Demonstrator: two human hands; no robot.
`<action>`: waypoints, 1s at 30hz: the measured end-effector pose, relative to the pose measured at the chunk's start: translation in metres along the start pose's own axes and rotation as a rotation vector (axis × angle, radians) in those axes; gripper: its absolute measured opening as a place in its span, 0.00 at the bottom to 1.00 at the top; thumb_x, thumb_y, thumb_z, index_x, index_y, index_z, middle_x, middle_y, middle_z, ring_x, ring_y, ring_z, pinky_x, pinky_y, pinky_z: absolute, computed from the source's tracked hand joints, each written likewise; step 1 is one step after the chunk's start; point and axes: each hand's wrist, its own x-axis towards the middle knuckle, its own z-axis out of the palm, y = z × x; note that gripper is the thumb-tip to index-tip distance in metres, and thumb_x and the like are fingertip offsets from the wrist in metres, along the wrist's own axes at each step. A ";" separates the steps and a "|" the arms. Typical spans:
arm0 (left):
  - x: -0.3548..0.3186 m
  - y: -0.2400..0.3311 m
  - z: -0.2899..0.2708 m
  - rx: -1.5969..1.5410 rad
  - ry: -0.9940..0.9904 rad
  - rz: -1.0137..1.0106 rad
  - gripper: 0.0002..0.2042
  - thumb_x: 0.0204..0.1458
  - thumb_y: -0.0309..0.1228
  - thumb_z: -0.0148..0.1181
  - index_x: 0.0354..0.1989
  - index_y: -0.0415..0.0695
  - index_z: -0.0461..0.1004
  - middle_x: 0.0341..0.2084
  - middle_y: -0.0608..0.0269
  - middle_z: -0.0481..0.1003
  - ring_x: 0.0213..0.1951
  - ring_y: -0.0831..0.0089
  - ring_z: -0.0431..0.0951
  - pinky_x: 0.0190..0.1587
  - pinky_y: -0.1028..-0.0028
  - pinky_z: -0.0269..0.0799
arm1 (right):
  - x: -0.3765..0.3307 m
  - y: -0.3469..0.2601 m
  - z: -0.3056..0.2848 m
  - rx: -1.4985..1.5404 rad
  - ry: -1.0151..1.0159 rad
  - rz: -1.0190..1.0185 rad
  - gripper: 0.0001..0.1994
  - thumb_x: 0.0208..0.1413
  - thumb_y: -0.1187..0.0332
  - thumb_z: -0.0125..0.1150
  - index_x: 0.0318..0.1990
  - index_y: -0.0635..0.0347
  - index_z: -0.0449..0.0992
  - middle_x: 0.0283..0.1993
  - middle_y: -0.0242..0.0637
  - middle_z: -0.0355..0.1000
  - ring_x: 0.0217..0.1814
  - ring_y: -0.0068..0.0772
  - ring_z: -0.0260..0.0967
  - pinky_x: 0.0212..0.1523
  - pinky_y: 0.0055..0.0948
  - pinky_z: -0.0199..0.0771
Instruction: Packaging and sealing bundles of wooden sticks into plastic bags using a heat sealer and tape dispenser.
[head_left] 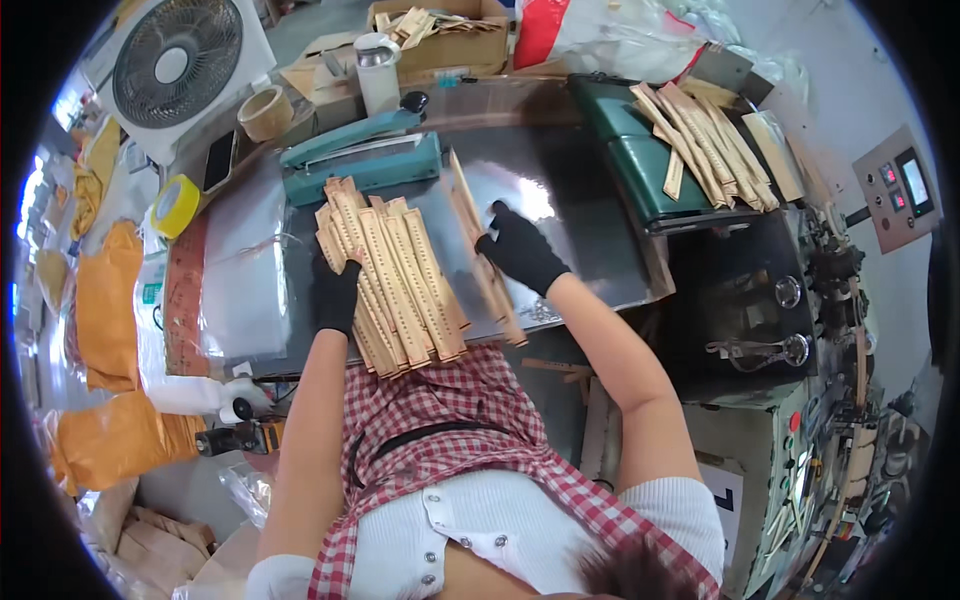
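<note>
Table: dark, glossy top; it carries everything your hands touch.
Sealer: teal, at the far edge of the table, long axis running left to right.
Far pile: more tan strips, heaped on a green cover to your right, well apart from both hands.
Stack: tan perforated strips in a fanned pile at the near edge of the table, just in front of the sealer. Long axis runs from near edge to far edge, far ends leaning slightly left.
Strips: a few separate ones just right of the stack, same long axis.
Right hand: black glove, fingers together, pressed flat on the separate strips.
Left hand: black glove, resting on the stack's left edge; whether your fingers are closed around any strip cannot be told.
</note>
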 end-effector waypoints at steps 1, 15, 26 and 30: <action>0.003 -0.003 0.004 0.069 0.025 -0.009 0.36 0.48 0.49 0.63 0.59 0.38 0.60 0.50 0.46 0.72 0.51 0.54 0.73 0.53 0.61 0.67 | 0.000 0.019 0.013 -0.035 0.285 -0.103 0.24 0.49 0.61 0.61 0.51 0.66 0.67 0.43 0.56 0.72 0.49 0.54 0.69 0.52 0.43 0.67; 0.002 -0.012 -0.010 0.143 0.004 -0.073 0.40 0.48 0.53 0.60 0.66 0.45 0.54 0.56 0.44 0.66 0.57 0.51 0.68 0.57 0.59 0.64 | 0.030 0.145 -0.151 -0.122 0.008 -0.062 0.10 0.53 0.66 0.55 0.36 0.63 0.76 0.36 0.46 0.75 0.38 0.40 0.73 0.41 0.35 0.71; 0.034 0.011 0.003 -0.089 -0.146 -0.056 0.44 0.36 0.55 0.70 0.56 0.34 0.63 0.43 0.48 0.75 0.45 0.60 0.77 0.48 0.67 0.72 | 0.016 -0.062 0.143 0.188 0.131 -0.093 0.27 0.49 0.60 0.65 0.51 0.70 0.66 0.43 0.51 0.72 0.49 0.46 0.71 0.47 0.38 0.70; -0.002 0.036 -0.010 -0.558 -0.458 -0.251 0.36 0.43 0.41 0.70 0.57 0.35 0.62 0.44 0.55 0.73 0.40 0.67 0.77 0.45 0.68 0.73 | -0.005 -0.094 0.133 1.096 -0.366 0.161 0.25 0.47 0.63 0.66 0.51 0.60 0.66 0.47 0.42 0.71 0.47 0.39 0.71 0.46 0.35 0.70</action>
